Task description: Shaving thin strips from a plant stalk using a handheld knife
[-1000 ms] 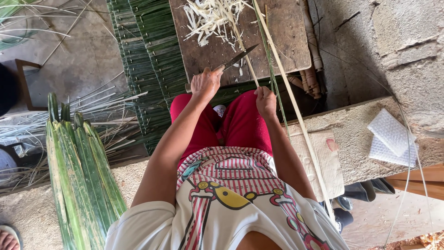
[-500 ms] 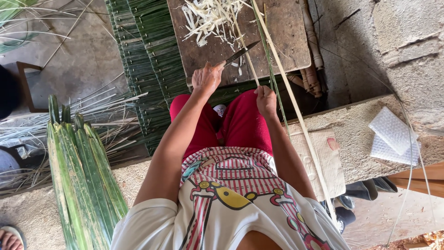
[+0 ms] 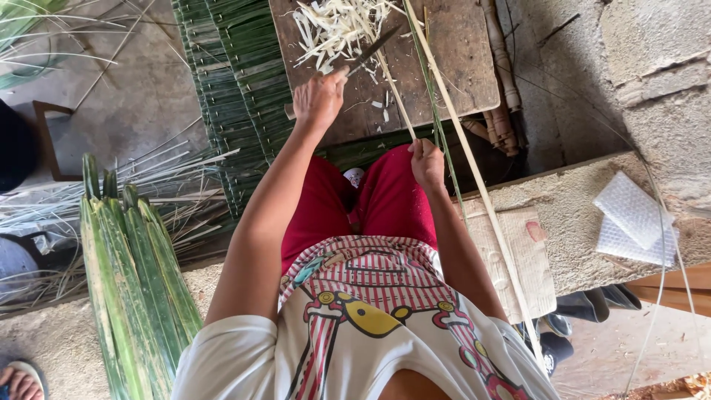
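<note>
fingers of the left hand grip a knife; right hand fingers pinch a pale strip.

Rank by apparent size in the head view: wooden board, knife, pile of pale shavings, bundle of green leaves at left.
1. bundle of green leaves, though nearness to the camera inflates it
2. wooden board, partly cut off
3. pile of pale shavings
4. knife

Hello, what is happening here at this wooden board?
A seated person works at a wooden board. The left hand holds a knife, its blade over a heap of pale shavings. The right hand grips long thin leaf strips that lie across the board. A bundle of green leaves stands at the left.
</note>
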